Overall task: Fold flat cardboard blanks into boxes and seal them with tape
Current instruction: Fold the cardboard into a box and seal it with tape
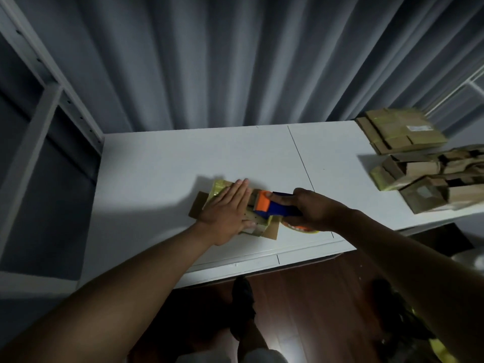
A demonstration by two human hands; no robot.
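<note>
Left hand [227,211] fingers pressed flat on box [235,213] (near table [157,158] edge), right hand [313,208] gripping tape dispenser [272,205]

You have two hands in view, your left hand [227,210] and your right hand [313,209], and one tape dispenser [272,206], blue and orange. One cardboard box [235,205] lies on one white table [183,163]. At the far right sits one pile of cardboard blanks and boxes [424,166]; their number cannot be counted, since they overlap and blur
</note>
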